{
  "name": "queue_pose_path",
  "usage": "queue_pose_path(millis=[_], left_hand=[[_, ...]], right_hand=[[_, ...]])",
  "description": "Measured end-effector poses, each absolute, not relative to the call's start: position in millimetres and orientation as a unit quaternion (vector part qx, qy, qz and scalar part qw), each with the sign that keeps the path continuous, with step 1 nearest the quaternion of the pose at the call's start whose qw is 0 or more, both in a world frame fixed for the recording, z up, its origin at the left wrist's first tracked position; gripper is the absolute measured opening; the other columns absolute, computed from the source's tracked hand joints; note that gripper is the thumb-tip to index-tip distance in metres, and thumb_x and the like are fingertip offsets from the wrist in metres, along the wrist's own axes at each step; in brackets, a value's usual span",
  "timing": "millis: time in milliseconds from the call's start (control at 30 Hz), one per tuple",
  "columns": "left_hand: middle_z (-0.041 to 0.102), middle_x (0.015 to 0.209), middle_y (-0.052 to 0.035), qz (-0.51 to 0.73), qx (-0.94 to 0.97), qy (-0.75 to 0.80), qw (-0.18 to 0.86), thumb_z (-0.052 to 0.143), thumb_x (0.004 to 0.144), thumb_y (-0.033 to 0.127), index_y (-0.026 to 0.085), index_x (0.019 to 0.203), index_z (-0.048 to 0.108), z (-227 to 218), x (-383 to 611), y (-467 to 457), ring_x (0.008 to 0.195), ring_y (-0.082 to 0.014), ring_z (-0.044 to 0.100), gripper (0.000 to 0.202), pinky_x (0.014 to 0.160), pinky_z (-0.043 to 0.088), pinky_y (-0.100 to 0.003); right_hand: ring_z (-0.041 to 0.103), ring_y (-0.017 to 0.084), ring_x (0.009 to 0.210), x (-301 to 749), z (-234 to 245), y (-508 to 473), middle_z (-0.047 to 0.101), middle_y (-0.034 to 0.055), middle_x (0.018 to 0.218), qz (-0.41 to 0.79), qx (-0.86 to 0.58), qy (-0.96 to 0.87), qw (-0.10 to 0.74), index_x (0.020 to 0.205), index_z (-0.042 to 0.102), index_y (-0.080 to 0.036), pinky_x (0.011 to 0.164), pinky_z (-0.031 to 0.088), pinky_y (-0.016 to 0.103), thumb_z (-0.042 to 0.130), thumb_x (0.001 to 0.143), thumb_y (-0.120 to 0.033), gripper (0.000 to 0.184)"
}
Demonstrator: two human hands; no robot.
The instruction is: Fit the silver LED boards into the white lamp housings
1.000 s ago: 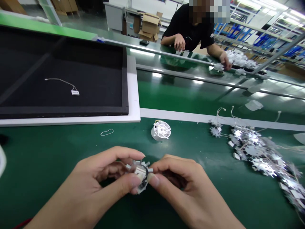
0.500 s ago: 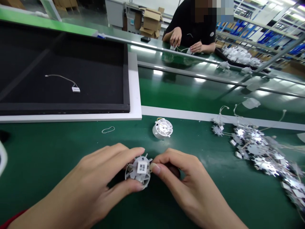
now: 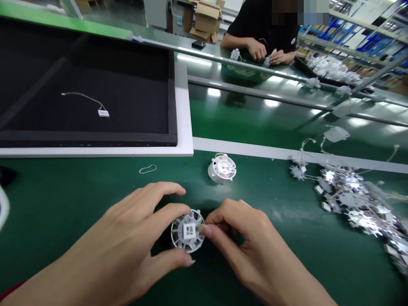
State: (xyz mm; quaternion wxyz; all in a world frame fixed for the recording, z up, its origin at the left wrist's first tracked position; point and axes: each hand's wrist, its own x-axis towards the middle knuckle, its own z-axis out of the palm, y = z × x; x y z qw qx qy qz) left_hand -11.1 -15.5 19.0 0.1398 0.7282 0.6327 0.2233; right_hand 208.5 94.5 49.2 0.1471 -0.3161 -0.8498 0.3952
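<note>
Left hand (image 3: 127, 229) curled around a round white plastic part (image 3: 188, 242), low at center of the frame; right hand (image 3: 251, 242) pinching that part's right edge. Nearby, above both hands, a second white part (image 3: 222, 168) and a rubber band (image 3: 147, 169) on the green bench (image 3: 79, 182).

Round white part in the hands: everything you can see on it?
A round white plastic housing, an open-spoked ring around a grey centre bearing a white label with a black square code. It faces the camera, held at the rim between left hand and right hand; right fingers press its right edge. Contact with the green bench mat is hidden.
</note>
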Motion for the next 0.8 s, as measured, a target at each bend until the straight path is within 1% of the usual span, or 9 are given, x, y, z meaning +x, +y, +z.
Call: queue_pose_path(millis=[67, 167, 267, 333, 400, 467, 533, 667, 800], left_hand=[[0.061, 0.147, -0.0009, 0.227, 0.73, 0.631, 0.132, 0.077, 0.097, 0.053, 0.038, 0.128, 0.061, 18.8, -10.3, -13.1, 0.12, -0.0359, 0.071, 0.038, 0.096, 0.063, -0.055], [0.065, 0.143, -0.0013, 0.239, 0.73, 0.629, 0.117, 0.08, 0.095, 0.05, 0.037, 0.126, 0.061, 19.5, -9.4, -9.8, 0.112, -0.0342, 0.075, 0.039, 0.088, 0.065, -0.052], [0.069, 0.138, -0.0025, 0.253, 0.73, 0.625, 0.115, 0.084, 0.092, 0.048, 0.035, 0.126, 0.058, 21.3, -7.9, -8.2, 0.108, -0.0334, 0.077, 0.045, 0.086, 0.066, -0.049], [0.07, 0.138, -0.0028, 0.254, 0.729, 0.622, 0.128, 0.084, 0.091, 0.046, 0.035, 0.129, 0.058, 21.3, -6.8, -8.2, 0.108, -0.0333, 0.077, 0.047, 0.086, 0.065, -0.047], [0.069, 0.141, -0.0017, 0.253, 0.726, 0.623, 0.143, 0.081, 0.092, 0.045, 0.037, 0.131, 0.058, 19.5, -6.0, -9.0, 0.112, -0.0336, 0.076, 0.046, 0.088, 0.065, -0.048], [0.067, 0.143, -0.0007, 0.253, 0.722, 0.626, 0.154, 0.08, 0.093, 0.043, 0.039, 0.13, 0.06, 17.1, -6.0, -10.7, 0.115, -0.034, 0.074, 0.043, 0.092, 0.064, -0.049], [0.068, 0.141, -0.0004, 0.253, 0.722, 0.623, 0.161, 0.081, 0.092, 0.042, 0.039, 0.129, 0.061, 15.4, -6.6, -12.4, 0.115, -0.0336, 0.074, 0.042, 0.093, 0.063, -0.048], [0.07, 0.138, 0.0024, 0.258, 0.725, 0.612, 0.18, 0.081, 0.092, 0.036, 0.04, 0.13, 0.06, 16.9, -7.1, -11.9, 0.115, -0.0306, 0.074, 0.044, 0.092, 0.062, -0.044], [0.072, 0.132, 0.0057, 0.259, 0.717, 0.61, 0.216, 0.081, 0.088, 0.026, 0.041, 0.13, 0.058, 20.7, -6.4, -7.2, 0.113, -0.0267, 0.074, 0.05, 0.088, 0.062, -0.038]], right_hand=[[0.06, 0.012, 0.067, 209.5, 48.3, 94.5, 0.068, -0.0045, 0.076, 0.392, -0.31, -0.853, 0.148, 0.086, 0.068, -0.022, 0.062, 0.04, 0.028, 0.064, 0.102, -0.014, 0.018], [0.061, 0.013, 0.068, 210.6, 46.5, 94.3, 0.069, -0.0042, 0.077, 0.382, -0.313, -0.857, 0.147, 0.087, 0.069, -0.022, 0.062, 0.04, 0.027, 0.064, 0.102, -0.013, 0.018], [0.062, 0.013, 0.068, 210.8, 45.7, 94.1, 0.07, -0.0038, 0.077, 0.37, -0.318, -0.86, 0.15, 0.087, 0.069, -0.022, 0.061, 0.041, 0.027, 0.064, 0.102, -0.014, 0.018], [0.063, 0.014, 0.067, 210.3, 45.5, 94.2, 0.07, -0.0037, 0.076, 0.364, -0.318, -0.862, 0.15, 0.087, 0.069, -0.022, 0.061, 0.041, 0.027, 0.064, 0.101, -0.014, 0.018], [0.063, 0.014, 0.067, 209.5, 45.4, 94.5, 0.07, -0.0037, 0.076, 0.358, -0.316, -0.865, 0.153, 0.086, 0.069, -0.022, 0.06, 0.041, 0.027, 0.065, 0.101, -0.014, 0.018], [0.063, 0.014, 0.067, 208.7, 45.4, 94.8, 0.07, -0.0035, 0.076, 0.352, -0.318, -0.866, 0.159, 0.087, 0.07, -0.023, 0.06, 0.041, 0.027, 0.064, 0.101, -0.014, 0.017], [0.064, 0.014, 0.067, 208.5, 45.7, 94.8, 0.071, -0.0032, 0.076, 0.347, -0.318, -0.867, 0.163, 0.087, 0.07, -0.022, 0.061, 0.042, 0.027, 0.065, 0.1, -0.014, 0.017], [0.063, 0.014, 0.066, 210.3, 46.7, 94.0, 0.07, -0.0033, 0.075, 0.35, -0.316, -0.867, 0.16, 0.086, 0.07, -0.022, 0.06, 0.041, 0.027, 0.065, 0.099, -0.013, 0.017], [0.062, 0.014, 0.067, 211.5, 45.9, 93.6, 0.071, -0.0035, 0.076, 0.358, -0.319, -0.864, 0.156, 0.086, 0.071, -0.023, 0.061, 0.042, 0.028, 0.066, 0.1, -0.014, 0.017]])
